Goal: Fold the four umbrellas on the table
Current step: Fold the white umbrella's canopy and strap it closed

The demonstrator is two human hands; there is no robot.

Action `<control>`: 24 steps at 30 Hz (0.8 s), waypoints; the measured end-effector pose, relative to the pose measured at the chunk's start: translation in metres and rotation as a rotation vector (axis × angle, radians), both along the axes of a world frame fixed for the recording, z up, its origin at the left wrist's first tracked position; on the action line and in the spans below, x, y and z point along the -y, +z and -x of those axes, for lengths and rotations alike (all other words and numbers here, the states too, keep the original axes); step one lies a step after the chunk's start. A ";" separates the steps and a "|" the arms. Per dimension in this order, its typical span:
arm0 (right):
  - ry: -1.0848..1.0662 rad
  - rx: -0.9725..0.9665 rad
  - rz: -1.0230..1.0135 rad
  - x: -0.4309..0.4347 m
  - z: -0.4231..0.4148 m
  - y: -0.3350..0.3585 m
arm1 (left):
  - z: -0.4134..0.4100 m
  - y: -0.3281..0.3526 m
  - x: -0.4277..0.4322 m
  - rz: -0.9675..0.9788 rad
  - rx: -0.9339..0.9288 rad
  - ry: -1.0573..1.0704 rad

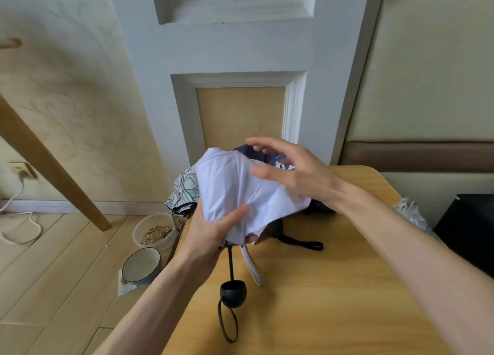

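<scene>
I hold a pale lilac umbrella point(227, 186) upright above the wooden table point(334, 287). My left hand point(213, 234) grips its bunched canopy near the bottom, thumb across the fabric. Its black handle point(233, 293) with a wrist loop hangs below, beside a loose lilac strap point(251, 266). My right hand point(288, 170) hovers over the upper canopy with fingers spread, the thumb touching the cloth. Behind lie a navy printed umbrella point(278, 159), a floral green one point(187, 186) and a black one point(283, 229) with a strap.
On the floor left of the table stand a clear tub of grain point(155, 231) and a bowl point(141, 266). A slanted wooden beam point(53, 167) and a white cable point(21, 221) are at the left. A black object point(470, 226) sits at the right edge.
</scene>
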State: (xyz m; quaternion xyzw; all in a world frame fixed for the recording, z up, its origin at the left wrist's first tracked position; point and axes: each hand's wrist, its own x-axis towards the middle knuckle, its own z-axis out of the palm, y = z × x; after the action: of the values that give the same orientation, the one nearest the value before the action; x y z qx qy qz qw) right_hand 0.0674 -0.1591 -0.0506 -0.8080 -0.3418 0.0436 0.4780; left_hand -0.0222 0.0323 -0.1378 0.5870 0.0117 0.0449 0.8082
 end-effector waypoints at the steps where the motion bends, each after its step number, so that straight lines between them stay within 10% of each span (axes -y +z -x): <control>1: 0.024 0.027 0.033 0.014 0.000 -0.002 | -0.001 0.001 -0.003 0.011 0.003 0.020; 9: -0.001 0.154 -0.020 0.044 0.012 -0.053 | -0.005 -0.003 0.001 -0.018 0.029 0.060; 16: -0.530 0.720 -0.198 0.041 0.020 -0.077 | -0.008 -0.012 0.006 0.059 -0.024 0.101; 20: -0.694 0.530 -0.380 0.042 0.020 -0.081 | -0.006 -0.010 0.014 0.106 -0.016 0.141; 24: -0.717 0.529 -0.129 0.046 0.018 -0.089 | -0.008 -0.014 0.007 0.094 -0.026 0.212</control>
State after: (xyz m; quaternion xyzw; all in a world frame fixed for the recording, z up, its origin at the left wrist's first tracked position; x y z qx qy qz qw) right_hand 0.0490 -0.2050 -0.1392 -0.8272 -0.1526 -0.3544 0.4085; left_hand -0.0146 0.0253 -0.1517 0.5444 0.0862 0.1220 0.8254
